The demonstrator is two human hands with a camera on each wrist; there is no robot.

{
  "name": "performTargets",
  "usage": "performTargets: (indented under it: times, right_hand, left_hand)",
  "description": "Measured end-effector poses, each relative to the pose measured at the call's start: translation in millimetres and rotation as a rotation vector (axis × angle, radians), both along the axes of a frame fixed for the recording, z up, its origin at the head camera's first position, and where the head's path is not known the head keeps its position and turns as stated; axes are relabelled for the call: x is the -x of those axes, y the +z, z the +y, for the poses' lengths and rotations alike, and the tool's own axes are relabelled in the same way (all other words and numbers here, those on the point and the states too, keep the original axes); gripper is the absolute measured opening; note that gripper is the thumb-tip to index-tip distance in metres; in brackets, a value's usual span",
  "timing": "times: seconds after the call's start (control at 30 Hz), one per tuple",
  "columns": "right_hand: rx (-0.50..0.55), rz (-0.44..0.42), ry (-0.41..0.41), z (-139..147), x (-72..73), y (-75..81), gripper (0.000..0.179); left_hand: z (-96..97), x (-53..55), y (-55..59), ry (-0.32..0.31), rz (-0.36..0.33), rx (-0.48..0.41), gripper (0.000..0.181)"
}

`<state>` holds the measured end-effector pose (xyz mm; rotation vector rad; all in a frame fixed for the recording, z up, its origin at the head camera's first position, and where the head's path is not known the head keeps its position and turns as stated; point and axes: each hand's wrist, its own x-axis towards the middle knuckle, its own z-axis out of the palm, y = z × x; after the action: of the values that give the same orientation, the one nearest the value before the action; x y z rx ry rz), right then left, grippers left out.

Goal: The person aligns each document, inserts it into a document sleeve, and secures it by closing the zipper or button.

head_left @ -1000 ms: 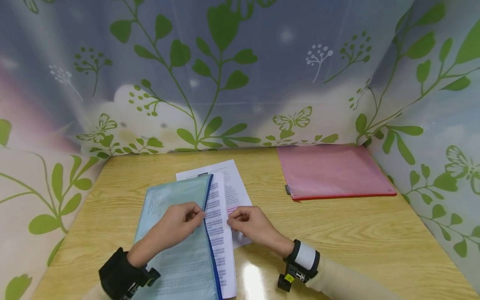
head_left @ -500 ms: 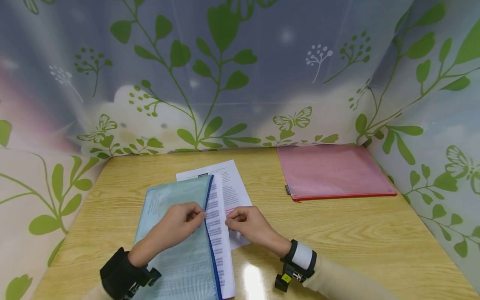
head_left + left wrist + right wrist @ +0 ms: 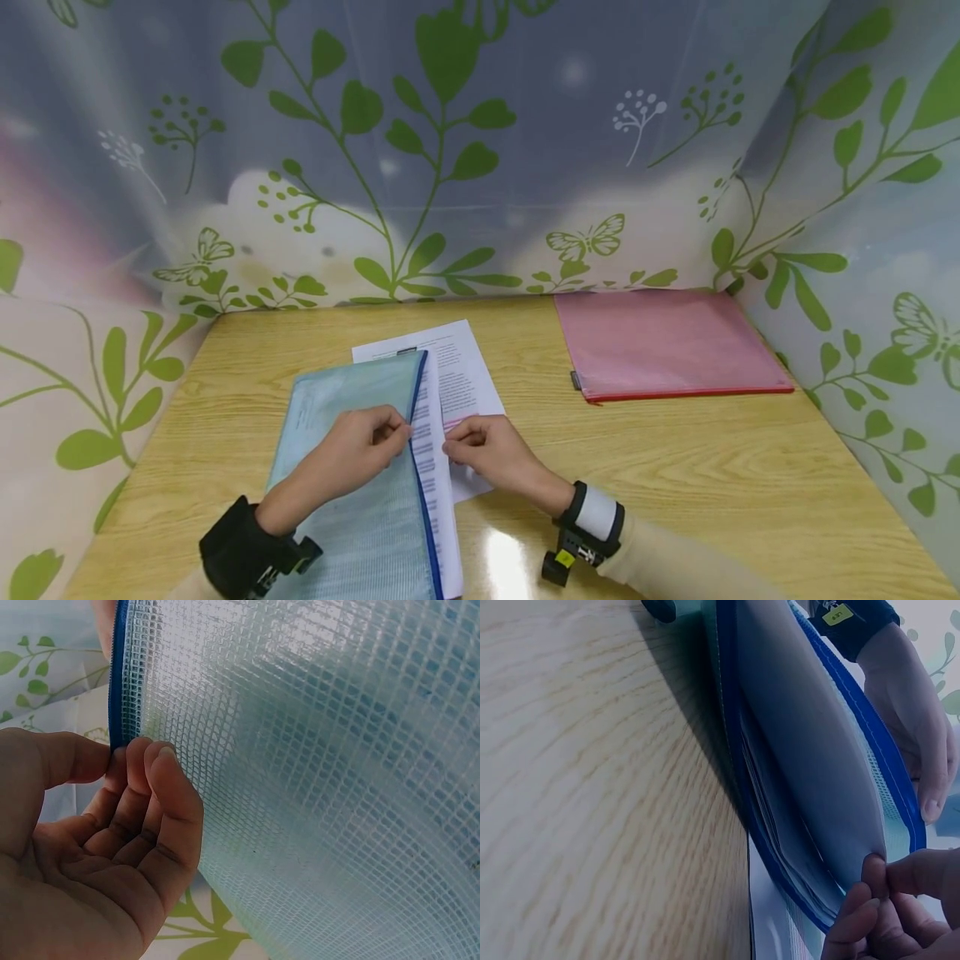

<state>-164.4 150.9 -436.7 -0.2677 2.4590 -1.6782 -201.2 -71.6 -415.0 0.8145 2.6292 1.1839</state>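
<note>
My left hand (image 3: 366, 440) pinches the blue zipper edge of a light blue mesh zip pouch (image 3: 348, 525), holding its mouth apart. In the left wrist view thumb and fingertips meet at the zipper band (image 3: 117, 682). A printed sheet of paper (image 3: 442, 525) stands partly inside the pouch, its right margin sticking out along the opening. My right hand (image 3: 498, 454) pinches that margin between thumb and fingers. The right wrist view looks into the gaping pouch, where the sheet (image 3: 810, 712) leans toward the upper side and more papers (image 3: 769, 802) lie against the lower side.
Beneath the pouch's far right corner lies another printed page (image 3: 468, 375) with a pink stripe. A pink mesh pouch (image 3: 667, 342) with a red zipper rests at the back right of the wooden table (image 3: 675, 492). A leaf-patterned curtain (image 3: 525, 167) surrounds the table.
My right hand has moved a little left, sliding the sheet deeper into the blue pouch, so a narrower strip shows. My left hand has stayed in place on the zipper edge.
</note>
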Motion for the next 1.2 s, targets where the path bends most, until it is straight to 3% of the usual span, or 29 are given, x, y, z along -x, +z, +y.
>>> performTargets:
  times: [0.33, 0.67, 1.0, 1.2]
  right_hand:
    - [0.011, 0.008, 0.009, -3, 6.2, -15.4, 0.008]
    - [0.005, 0.018, 0.023, -10, 6.1, -16.1, 0.010]
    - [0.028, 0.012, 0.021, -16, -8.2, 17.2, 0.010]
    - [0.057, -0.043, 0.022, -15, 0.1, -2.5, 0.010]
  left_hand:
    - [0.7, 1.0, 0.8, -0.018, -0.002, -0.001, 0.014]
    - [1.1, 0.6, -1.1, -0.011, 0.005, 0.001, 0.013]
    - [0.0, -0.4, -0.7, -0.016, -0.003, -0.006, 0.014]
    - [0.4, -0.7, -1.1, -0.012, -0.021, -0.013, 0.014]
